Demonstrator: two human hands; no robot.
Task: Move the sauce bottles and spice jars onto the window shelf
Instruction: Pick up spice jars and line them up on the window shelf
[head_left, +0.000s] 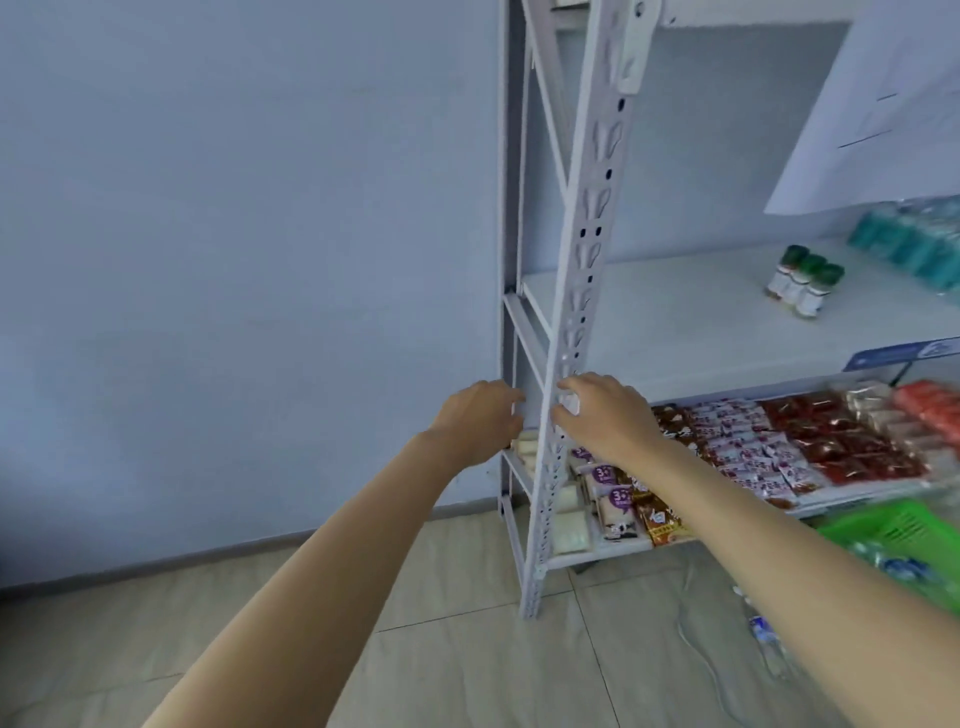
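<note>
Both hands loose and empty at the rack's corner post (571, 312); spice jars (802, 283) stand upright far along the shelf, nearer the right hand (605, 415) than the left hand (480, 421).

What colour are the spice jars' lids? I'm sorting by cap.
Green, on all three spice jars, seen in the head view.

Your left hand (480, 423) and right hand (605, 418) are bare: no gloves, rings, watch or bands. Both forearms are uncovered too, with no sleeve edge in view.
</note>
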